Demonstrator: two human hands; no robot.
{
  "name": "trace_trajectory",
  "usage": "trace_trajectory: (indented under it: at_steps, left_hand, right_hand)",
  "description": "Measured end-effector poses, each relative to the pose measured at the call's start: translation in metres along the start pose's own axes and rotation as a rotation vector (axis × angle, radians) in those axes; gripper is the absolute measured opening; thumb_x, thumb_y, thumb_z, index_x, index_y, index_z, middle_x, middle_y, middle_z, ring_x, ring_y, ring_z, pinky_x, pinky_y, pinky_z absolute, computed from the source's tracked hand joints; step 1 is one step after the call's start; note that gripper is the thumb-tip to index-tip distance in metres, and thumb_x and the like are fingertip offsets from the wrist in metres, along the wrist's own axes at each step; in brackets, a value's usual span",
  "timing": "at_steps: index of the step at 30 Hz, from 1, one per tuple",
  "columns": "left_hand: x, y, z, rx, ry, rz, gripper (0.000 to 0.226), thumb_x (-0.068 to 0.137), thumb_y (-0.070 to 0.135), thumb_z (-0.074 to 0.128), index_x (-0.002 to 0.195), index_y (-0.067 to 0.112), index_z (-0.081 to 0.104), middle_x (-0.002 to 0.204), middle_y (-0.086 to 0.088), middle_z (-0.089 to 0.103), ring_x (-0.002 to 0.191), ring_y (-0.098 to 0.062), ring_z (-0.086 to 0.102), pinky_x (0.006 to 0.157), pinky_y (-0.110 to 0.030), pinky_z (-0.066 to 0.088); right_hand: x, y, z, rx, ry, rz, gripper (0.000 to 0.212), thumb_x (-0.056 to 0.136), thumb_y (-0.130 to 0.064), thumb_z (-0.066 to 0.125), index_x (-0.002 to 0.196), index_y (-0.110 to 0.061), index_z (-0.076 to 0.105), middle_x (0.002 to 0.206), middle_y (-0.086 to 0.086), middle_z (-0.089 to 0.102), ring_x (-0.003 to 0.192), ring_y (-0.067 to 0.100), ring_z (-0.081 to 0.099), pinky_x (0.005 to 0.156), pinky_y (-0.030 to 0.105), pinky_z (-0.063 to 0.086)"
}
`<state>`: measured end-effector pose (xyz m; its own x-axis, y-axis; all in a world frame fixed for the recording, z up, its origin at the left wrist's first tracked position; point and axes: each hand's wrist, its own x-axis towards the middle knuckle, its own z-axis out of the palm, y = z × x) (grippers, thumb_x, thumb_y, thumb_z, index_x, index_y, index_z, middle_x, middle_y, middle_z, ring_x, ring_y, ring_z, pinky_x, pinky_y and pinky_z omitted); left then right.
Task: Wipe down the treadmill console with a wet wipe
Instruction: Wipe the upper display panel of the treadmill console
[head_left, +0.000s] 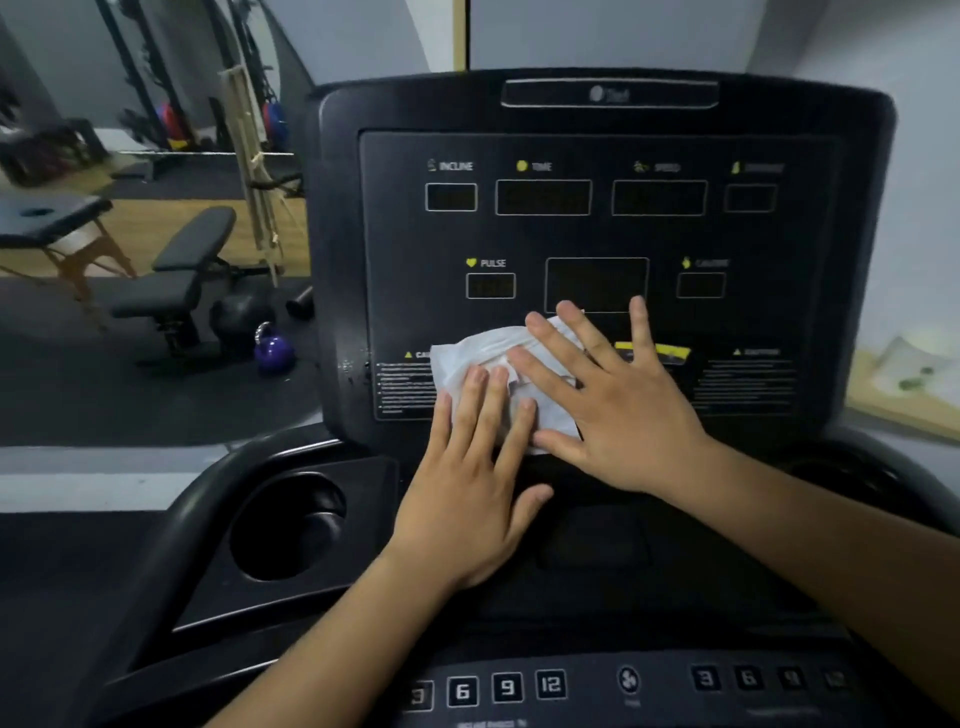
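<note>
The black treadmill console (597, 228) stands upright ahead of me, with dark display windows labelled incline, time, speed and pulse. A crumpled white wet wipe (467, 358) lies flat against the lower part of the panel, over the caution text. My left hand (472, 478) presses the wipe's lower edge with straight fingers. My right hand (608, 395) lies spread over the wipe's right side, fingers straight and fanned, pressing it to the panel. Most of the wipe's right half is hidden under my hands.
A round cup holder (288, 525) sits in the tray at lower left. Numbered buttons (506, 688) run along the near edge. Beyond the console on the left are a weight bench (176, 280), a purple kettlebell (274, 351) and a massage table (52, 218).
</note>
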<state>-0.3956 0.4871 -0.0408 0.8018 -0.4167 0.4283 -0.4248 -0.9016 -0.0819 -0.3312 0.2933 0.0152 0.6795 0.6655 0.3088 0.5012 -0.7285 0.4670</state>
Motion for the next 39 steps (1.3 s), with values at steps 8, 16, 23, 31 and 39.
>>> trace_trajectory:
  at_steps: [8,16,23,31,39]
  left_hand:
    - [0.062,0.067,0.007,-0.004,0.004,0.169,0.079,0.099,0.062,0.020,0.157,0.007,0.018,0.164,-0.023,0.001,0.151,-0.041,-0.007,0.121,-0.060,0.007]
    - [0.137,0.113,-0.001,0.079,-0.010,0.222,0.086,0.099,0.063,0.018,0.156,0.005,-0.011,0.162,-0.022,-0.017,0.148,-0.041,-0.022,0.122,-0.057,0.001]
    - [0.253,0.110,-0.048,0.178,0.067,0.258,0.091,0.091,0.067,0.004,0.156,0.006,-0.010,0.164,-0.019,-0.012,0.150,-0.040,-0.015,0.122,-0.055,-0.004]
    - [0.214,0.146,-0.021,0.067,0.040,0.232,0.087,0.093,0.054,0.029,0.156,0.001,0.002,0.164,-0.022,-0.004,0.150,-0.044,-0.010,0.120,-0.058,0.004]
    - [0.119,0.160,0.012,0.033,-0.135,0.362,0.082,0.099,0.059,0.030,0.158,0.007,0.006,0.166,-0.015,-0.003,0.152,-0.035,-0.008,0.121,-0.050,0.004]
  right_hand:
    - [-0.071,0.055,0.008,0.038,-0.038,0.239,0.070,0.096,-0.053,0.032,0.156,-0.024,0.013,0.165,0.008,0.004,0.152,0.029,-0.001,0.114,0.069,0.004]
    - [-0.093,0.089,0.018,0.425,0.137,0.260,0.058,0.101,-0.020,0.030,0.155,-0.005,0.014,0.164,0.010,0.007,0.152,0.019,0.001,0.121,0.046,0.020]
    - [-0.046,0.196,-0.007,0.284,0.187,0.415,0.066,0.102,-0.042,0.018,0.155,-0.008,-0.002,0.164,0.011,-0.007,0.151,0.020,-0.011,0.122,0.037,-0.004]
    - [-0.081,0.160,0.016,0.351,0.193,0.435,0.081,0.099,-0.056,0.018,0.153,0.003,0.005,0.162,0.022,-0.003,0.151,0.030,-0.008,0.123,0.045,-0.001]
    - [-0.169,0.103,0.056,0.391,0.103,0.238,0.075,0.101,-0.053,0.026,0.150,0.004,0.023,0.161,0.022,0.014,0.151,0.033,0.005,0.120,0.050,0.021]
